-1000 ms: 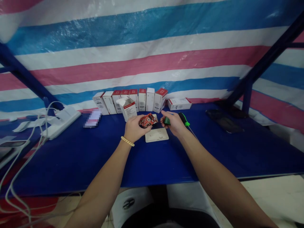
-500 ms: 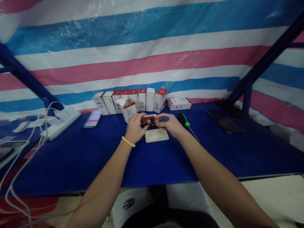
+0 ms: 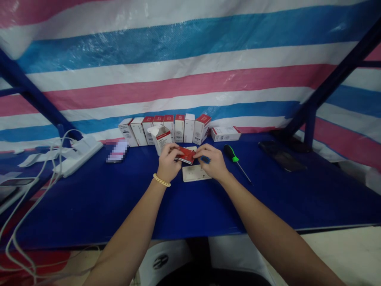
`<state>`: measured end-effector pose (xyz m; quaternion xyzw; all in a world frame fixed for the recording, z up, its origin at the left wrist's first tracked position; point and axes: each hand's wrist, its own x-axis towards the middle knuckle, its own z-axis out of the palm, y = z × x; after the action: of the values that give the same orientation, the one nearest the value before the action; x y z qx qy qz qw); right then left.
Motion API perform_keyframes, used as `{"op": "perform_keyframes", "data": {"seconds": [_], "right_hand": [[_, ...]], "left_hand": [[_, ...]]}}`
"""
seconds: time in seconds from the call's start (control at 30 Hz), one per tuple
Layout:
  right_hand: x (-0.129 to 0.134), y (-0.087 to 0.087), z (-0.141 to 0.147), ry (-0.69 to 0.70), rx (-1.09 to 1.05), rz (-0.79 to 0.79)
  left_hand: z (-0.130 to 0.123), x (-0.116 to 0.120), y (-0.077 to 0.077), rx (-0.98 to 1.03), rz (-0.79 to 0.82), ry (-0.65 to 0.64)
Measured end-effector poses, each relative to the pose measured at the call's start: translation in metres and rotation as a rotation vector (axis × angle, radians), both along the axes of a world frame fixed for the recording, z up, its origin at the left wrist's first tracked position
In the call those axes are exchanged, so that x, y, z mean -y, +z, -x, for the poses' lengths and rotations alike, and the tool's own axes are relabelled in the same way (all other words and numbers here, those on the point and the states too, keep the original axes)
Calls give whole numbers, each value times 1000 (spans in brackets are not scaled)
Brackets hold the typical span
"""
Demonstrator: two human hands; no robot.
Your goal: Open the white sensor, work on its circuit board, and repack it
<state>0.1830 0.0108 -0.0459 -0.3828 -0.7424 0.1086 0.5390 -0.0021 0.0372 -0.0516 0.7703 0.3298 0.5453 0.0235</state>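
Between both hands, above the table, is a red circuit board (image 3: 187, 155), its flat red face turned up. My left hand (image 3: 169, 163) pinches the board's left end between thumb and fingers. The fingers of my right hand (image 3: 214, 162) are closed on its right end. A small blue object (image 3: 205, 159) is tucked in that same hand; its kind cannot be made out. Just below the board lies an off-white rectangular cover (image 3: 195, 174), partly hidden by my right hand. Another pale edge shows behind the board.
An opened white-and-red box (image 3: 162, 138) stands behind my left hand, before a row of several similar boxes (image 3: 179, 129). One box (image 3: 225, 134) lies flat. Rightward are a green-and-black screwdriver (image 3: 235, 159) and a dark phone-like slab (image 3: 281, 156). A white power strip (image 3: 79, 155) with cables is left.
The circuit board has been turned over: its component side faced me before, and its flat red side shows now. Both hands still hold it, with shifted fingers.
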Motion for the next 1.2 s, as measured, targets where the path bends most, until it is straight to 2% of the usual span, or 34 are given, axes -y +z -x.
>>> {"op": "perform_keyframes", "data": {"seconds": [0.23, 0.33, 0.43, 0.53, 0.6, 0.67, 0.77, 0.87, 0.93, 1.03, 1.2], "right_hand": [[0, -5, 1, -42, 57, -195], [-1, -5, 1, -41, 61, -242], [1, -3, 2, -38, 44, -210], [0, 0, 4, -62, -48, -117], [-2, 1, 5, -81, -169, 28], [-5, 2, 6, -56, -359, 271], [-9, 4, 6, 81, -706, 672], [-10, 8, 5, 237, -952, 924], [-10, 10, 4, 304, -1041, 1007], [-10, 12, 3, 347, -1114, 1050], [-11, 13, 2, 290, -1186, 1093]], "left_hand": [[-4, 5, 0, 40, -346, 70], [-5, 4, 1, 51, -383, 61], [-4, 3, 3, 50, -328, 37], [-3, 2, 4, 65, -192, -13], [-2, 0, 3, 72, -52, -34], [-2, -2, 2, 122, 146, -62], [-3, -5, 1, 329, 506, -183], [-5, -6, 5, 575, 768, -293], [-6, -6, 9, 692, 877, -325], [-6, -5, 13, 804, 970, -355], [-6, -5, 13, 862, 998, -341]]}}
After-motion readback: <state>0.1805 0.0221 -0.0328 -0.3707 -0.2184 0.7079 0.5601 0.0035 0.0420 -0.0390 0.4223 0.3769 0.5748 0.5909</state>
